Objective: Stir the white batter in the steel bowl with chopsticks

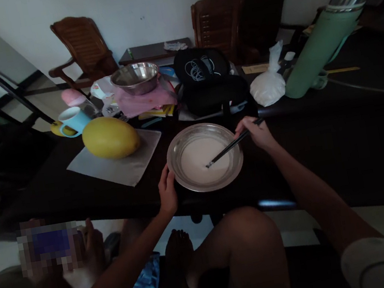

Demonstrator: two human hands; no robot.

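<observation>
A shallow metal bowl (176, 159) with white batter (200, 160) inside sits on the dark table (324, 141) in front of me. My left hand (167, 191) grips the bowl's near-left rim. My right hand (258, 134) holds a pair of dark chopsticks (231, 146) at the bowl's right rim. Their tips rest in the white batter near the bowl's middle.
A yellow melon (110, 137) lies on a white cloth (122, 168) to the left. Behind stand a blue cup (73, 119), a steel bowl (135, 77), a black bag (209, 82), a white plastic bag (268, 86) and a green thermos (322, 43). Another person sits at lower left.
</observation>
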